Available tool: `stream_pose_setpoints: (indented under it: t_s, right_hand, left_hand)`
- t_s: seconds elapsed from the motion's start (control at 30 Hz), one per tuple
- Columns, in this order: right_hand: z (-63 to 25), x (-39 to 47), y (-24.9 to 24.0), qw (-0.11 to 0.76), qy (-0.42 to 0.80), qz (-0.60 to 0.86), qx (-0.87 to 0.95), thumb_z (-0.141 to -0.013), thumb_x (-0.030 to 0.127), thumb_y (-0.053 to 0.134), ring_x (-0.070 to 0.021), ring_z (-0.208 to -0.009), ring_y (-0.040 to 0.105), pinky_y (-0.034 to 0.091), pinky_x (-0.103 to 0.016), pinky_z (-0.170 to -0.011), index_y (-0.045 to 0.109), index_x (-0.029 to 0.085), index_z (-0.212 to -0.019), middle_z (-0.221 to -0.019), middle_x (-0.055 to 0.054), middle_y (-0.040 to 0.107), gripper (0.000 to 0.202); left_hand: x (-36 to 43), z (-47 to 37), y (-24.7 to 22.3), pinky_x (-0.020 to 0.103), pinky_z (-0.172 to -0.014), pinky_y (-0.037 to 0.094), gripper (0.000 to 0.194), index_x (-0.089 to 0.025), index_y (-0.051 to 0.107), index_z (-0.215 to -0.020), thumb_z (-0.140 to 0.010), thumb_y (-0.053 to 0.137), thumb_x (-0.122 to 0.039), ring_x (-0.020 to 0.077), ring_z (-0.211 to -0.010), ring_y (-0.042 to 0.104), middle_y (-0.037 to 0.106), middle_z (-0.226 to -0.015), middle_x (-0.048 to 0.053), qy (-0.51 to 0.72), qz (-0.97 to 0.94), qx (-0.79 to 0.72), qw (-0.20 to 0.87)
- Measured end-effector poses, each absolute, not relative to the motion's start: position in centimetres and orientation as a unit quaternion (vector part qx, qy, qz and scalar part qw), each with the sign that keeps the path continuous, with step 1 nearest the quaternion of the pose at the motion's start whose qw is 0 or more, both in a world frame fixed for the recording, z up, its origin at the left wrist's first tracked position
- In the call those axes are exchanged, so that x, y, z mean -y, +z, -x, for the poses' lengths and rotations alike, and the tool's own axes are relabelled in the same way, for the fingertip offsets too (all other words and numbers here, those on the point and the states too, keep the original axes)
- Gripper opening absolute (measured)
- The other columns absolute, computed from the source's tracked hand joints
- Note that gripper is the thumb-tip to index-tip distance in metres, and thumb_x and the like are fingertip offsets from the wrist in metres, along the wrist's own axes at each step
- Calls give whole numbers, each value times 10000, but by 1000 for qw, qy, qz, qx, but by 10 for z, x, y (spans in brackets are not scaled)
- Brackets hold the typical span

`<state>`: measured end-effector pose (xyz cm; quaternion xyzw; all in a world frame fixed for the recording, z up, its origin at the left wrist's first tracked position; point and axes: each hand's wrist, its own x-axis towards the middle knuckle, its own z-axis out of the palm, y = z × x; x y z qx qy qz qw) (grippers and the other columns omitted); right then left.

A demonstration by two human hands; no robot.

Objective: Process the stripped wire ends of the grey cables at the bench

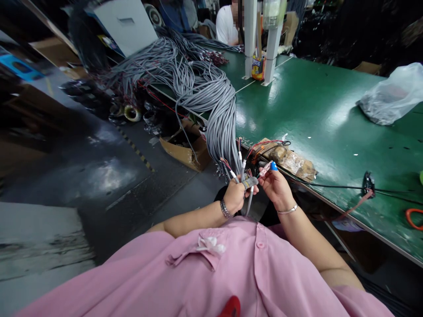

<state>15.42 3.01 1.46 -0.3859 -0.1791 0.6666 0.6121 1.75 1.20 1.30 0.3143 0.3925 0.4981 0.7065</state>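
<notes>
My left hand [235, 196] is closed around several grey cables [243, 171], whose stripped ends fan out in thin coloured wires. Grey wrapping covers a finger of that hand. My right hand [277, 188], with a blue cover on one fingertip, pinches a small white-and-pink piece [265, 169] beside the wire ends; its exact kind is too small to make out. From the table edge a thick bundle of grey cables [222, 112] hangs down toward my hands. Just beyond my right hand lies a tape-wrapped brown block [292, 162] with red and black wires on it.
The green table [317, 110] extends to the right, holding a plastic bag [393, 97], a black coil [368, 181] and an orange handle [413, 219]. White posts [250, 44] rise from it. A cardboard box [190, 152] sits below the table edge. Another person [226, 26] is across the table.
</notes>
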Motion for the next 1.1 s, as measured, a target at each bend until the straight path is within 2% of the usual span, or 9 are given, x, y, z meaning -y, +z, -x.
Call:
stream_pose_setpoints:
  t_s: [0.67,0.9,0.97,1.1]
  right_hand:
    - [-151,-32,6,630,645,380,208,-733,478,736,-103,-642,593,499,-234,-579,662,205,-846,-810,2,711,304]
    - [-159,-17,11,557,710,356,240,-714,716,592,-116,-671,595,514,-246,-599,670,215,-884,-880,-23,685,535]
    - [-160,-6,11,527,710,367,289,-701,673,645,-116,-659,579,507,-252,-604,674,206,-893,-859,-29,675,505]
    - [-153,14,8,512,634,423,397,-737,422,742,-91,-588,512,452,-228,-584,677,204,-878,-708,12,628,268]
  left_hand:
    - [-12,-18,8,197,-388,242,272,-137,578,-662,-675,735,-359,107,-422,545,622,-509,32,474,-352,-406,697]
    - [-5,-9,9,205,-421,292,311,-140,574,-643,-680,739,-401,105,-452,548,614,-523,29,489,-360,-393,691]
    - [-2,-6,6,203,-427,295,320,-142,582,-667,-670,753,-413,109,-473,558,620,-541,27,491,-362,-393,688]
    - [2,-3,-1,205,-437,302,324,-143,598,-670,-692,747,-430,106,-483,551,628,-552,30,493,-390,-392,672]
